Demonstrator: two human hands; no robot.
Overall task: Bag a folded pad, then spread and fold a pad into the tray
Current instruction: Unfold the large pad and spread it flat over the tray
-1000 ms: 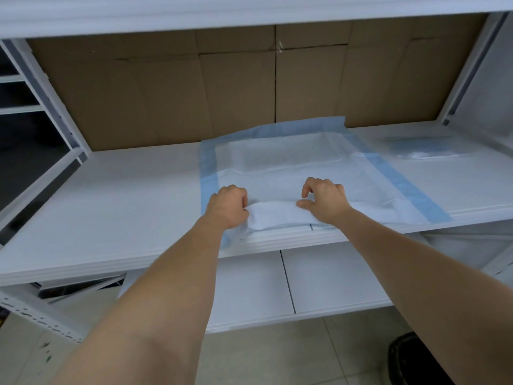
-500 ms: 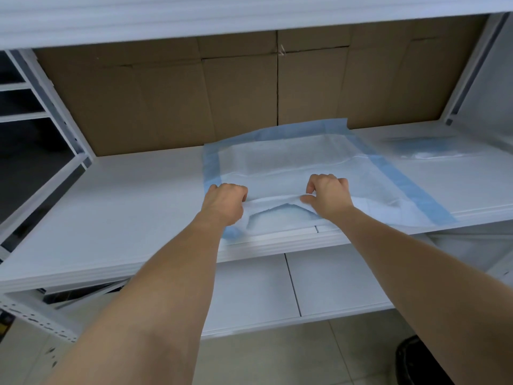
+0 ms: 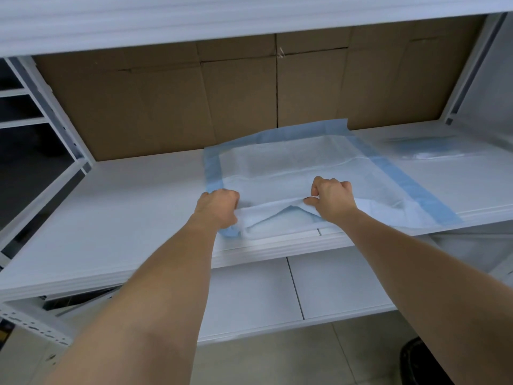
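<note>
Pad (image 3: 291, 173), white with a blue border, spread out flat on the white shelf (image 3: 111, 207), taking up the middle-right stretch of it, far edge riding up a bit against the cardboard backing (image 3: 172, 107) behind. Near edge lifted and folded back over itself, blue underside peeking out in a little triangle between the two hands, right at the shelf's front lip. Left hand (image 3: 218, 208) at the pad's near-left corner, fingers curled into a fist, grip clamped on the bunched edge there. Right hand (image 3: 331, 197) a bit further along toward the pad's middle, thumb and curled fingers pinching the raised fold, so grip grasping the pad on that side too. Both forearms reaching in from below, bare. Right blue strip of the pad running diagonally down to the shelf's front edge, lying flat, a few wrinkles near it. Off to the right of the pad, well apart, a clear plastic bag (image 3: 427, 147) with something bluish inside, flat on the same shelf; contents too hazy to make out. Lower shelf (image 3: 249, 298) visible under the pad's shelf, tiled floor (image 3: 263, 359) below that. Another rack (image 3: 25, 112) off to the left of the pad's shelf, dark inside.
</note>
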